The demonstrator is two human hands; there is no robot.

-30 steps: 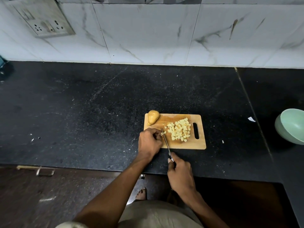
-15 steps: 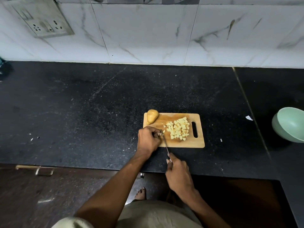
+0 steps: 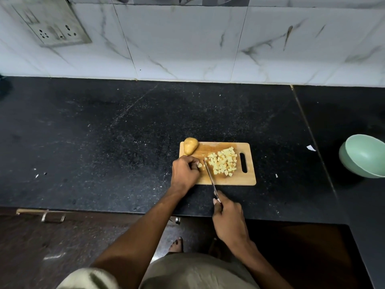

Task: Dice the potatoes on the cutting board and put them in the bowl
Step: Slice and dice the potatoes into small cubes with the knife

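Head view: you stand at a black speckled stone tabletop backed by a white marbled tile wall that carries a grey socket plate at upper left. A pale green round bowl sits tilted at the tabletop's right edge, well apart from the board, and its inside is not visible from here. The light wooden rectangular cutting board with a handle slot lies near the front edge, in front of you. On its right half rests a heap of small yellow potato cubes; on its far left corner lies a whole unpeeled tan potato, partly overhanging the rim. Your left hand rests on the board's left end, its grip curled, fingertips pinching a small remaining potato piece. Your right hand is off the board at the tabletop's front edge, its grip wrapped around the handle of a slim steel-bladed knife, whose blade runs across the board with its tip just right of the pinched piece, between it and the heap.
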